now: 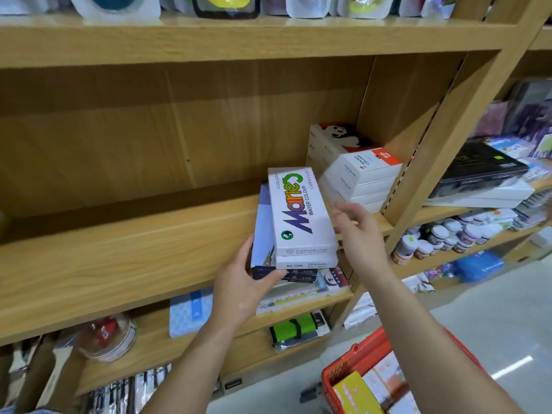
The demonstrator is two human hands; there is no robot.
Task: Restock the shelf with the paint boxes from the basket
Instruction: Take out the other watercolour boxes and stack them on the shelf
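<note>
My left hand (239,282) grips the near end of a small stack of paint boxes at the front edge of the wooden shelf (119,252). On top lies a white Marie's water colour box (300,210), with a blue box (263,231) beneath it. My right hand (358,231) hovers open just right of the stack, fingers spread, not clearly touching it. A pile of white water colour boxes (358,171) stands at the shelf's right end. The red basket (358,357) at the bottom right holds more boxes, one of them yellow (355,392).
A wooden upright (442,138) bounds the shelf on the right. Beyond it are paint jars (442,237) and a black case (481,168). Lower shelves hold a blue pad (189,312), a green roll (298,327) and a round tin (110,336). Pouches hang above.
</note>
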